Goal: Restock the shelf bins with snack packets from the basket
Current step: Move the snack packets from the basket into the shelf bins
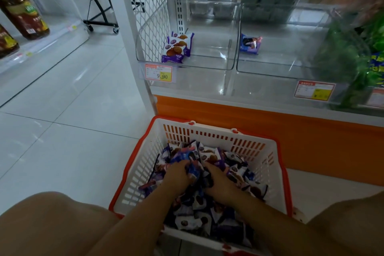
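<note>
Snack packets (209,158) fill the basket (145,164) below its rim; the bins (209,64) above stand mostly bare. The left hand (178,174) and right hand (221,184) curl around packets mid-pile.

Price tag (159,72) under left bin: "9.90"; rest illegible.

Light: bright, even, cool white from overhead | Glare: soft sheen on floor tiles (62,110), white glints on clear bins (224,56) | Shadows: faint, diffuse | Blur: green packets (342,58) at right edge smeared, upper shelf soft | Distortion: wide-angle bowing of shelf post (133,37) and frame edges
</note>
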Tool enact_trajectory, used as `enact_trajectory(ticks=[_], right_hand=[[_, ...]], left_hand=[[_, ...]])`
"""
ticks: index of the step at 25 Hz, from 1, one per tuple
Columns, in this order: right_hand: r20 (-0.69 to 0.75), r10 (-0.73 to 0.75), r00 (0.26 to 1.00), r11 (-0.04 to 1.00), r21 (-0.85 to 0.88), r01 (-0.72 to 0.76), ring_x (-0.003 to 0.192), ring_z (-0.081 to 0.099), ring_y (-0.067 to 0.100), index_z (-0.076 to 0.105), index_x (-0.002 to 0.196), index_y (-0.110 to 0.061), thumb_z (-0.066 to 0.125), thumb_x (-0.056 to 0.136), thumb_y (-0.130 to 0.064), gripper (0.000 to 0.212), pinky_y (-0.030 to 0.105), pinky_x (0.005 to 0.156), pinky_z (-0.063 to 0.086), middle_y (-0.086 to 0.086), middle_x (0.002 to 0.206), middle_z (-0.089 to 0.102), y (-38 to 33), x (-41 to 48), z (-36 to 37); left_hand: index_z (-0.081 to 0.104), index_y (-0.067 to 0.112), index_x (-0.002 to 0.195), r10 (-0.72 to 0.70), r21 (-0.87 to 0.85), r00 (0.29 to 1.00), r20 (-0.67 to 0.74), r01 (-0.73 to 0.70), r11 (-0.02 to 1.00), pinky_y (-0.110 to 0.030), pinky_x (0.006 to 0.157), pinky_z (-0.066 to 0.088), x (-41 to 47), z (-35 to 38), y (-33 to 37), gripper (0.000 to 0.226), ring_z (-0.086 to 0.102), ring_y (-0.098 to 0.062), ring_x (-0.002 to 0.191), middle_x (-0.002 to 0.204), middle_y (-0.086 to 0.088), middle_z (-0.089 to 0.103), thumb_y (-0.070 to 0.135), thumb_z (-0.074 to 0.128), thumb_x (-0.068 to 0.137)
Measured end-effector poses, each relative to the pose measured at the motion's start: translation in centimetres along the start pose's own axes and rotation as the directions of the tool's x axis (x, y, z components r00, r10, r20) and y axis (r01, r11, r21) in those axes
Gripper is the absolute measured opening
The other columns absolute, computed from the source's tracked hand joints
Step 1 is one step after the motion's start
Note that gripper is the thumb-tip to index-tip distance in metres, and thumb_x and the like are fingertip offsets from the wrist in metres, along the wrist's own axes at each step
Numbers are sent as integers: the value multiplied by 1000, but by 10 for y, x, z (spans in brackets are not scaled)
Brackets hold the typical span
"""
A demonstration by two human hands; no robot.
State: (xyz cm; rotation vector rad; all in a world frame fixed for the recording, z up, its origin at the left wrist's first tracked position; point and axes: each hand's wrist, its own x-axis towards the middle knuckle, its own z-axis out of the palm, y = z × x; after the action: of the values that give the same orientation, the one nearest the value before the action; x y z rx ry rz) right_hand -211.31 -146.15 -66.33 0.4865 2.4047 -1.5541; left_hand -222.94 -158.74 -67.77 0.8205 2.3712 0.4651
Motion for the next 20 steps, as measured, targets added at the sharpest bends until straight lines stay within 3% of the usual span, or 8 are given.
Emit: enact_trajectory(ticks=[3,5,6,8,10,12,14,20], right_hand=[[76,1,997,978,-207,14,136,28,7,15,150,-43,68,67,-59,100,40,116,29,-16,154,23,14,13,19],[20,15,1000,985,-172,-11,134,37,13,26,147,-40,63,72,-61,86,37,110,37,-12,149,34,17,11,28],[-57,28,998,994,-101,-33,127,47,15,36,141,-36,61,80,-54,69,32,102,43,-11,138,45,13,10,26],[-162,141,977,988,83,-129,105,56,15,47,125,-23,62,90,-36,40,27,87,49,-8,116,54,3,14,12],[-159,276,948,925,313,-216,96,58,15,49,117,-16,66,90,-30,34,34,85,53,-2,110,55,-11,15,-8],[-77,317,945,784,582,-215,98,65,17,52,126,-10,69,88,-28,46,33,82,56,1,119,60,-24,12,-24],[-80,285,955,690,709,-147,99,68,22,59,126,-8,70,87,-21,42,35,86,57,6,115,68,-32,4,-36],[-67,130,989,524,851,-11,104,62,29,66,118,-7,60,91,-26,34,40,93,49,16,115,68,-57,-19,-64]], left_hand=[[62,21,116,-127,-223,992,28,130,966,-16,65,47,-4,-6,4,30,61,-12,82,102,-3,65,27,67,87],[61,25,114,-225,-521,962,154,272,809,-21,65,54,-14,-15,21,25,64,-15,88,105,-4,63,28,67,90],[62,25,110,-261,-596,946,191,324,735,-26,70,57,-16,-19,27,19,64,-17,90,106,-5,63,33,63,93],[62,26,95,-296,-574,943,149,326,751,-34,82,56,-19,-30,34,18,61,-19,87,104,-8,63,41,52,98],[61,31,103,-273,-645,959,78,258,719,-29,81,51,-20,-41,37,14,60,-15,87,110,-6,62,38,50,99],[58,29,120,-200,-825,963,178,257,503,-27,80,51,-24,-50,40,23,62,-15,96,116,-1,63,30,57,97],[62,21,117,-127,-909,963,236,265,321,-33,79,57,-31,-60,47,23,68,-22,101,112,-2,69,21,63,94],[67,14,114,-27,-916,998,62,68,395,-32,79,59,-38,-85,67,22,71,-20,98,110,-8,72,20,62,94]])
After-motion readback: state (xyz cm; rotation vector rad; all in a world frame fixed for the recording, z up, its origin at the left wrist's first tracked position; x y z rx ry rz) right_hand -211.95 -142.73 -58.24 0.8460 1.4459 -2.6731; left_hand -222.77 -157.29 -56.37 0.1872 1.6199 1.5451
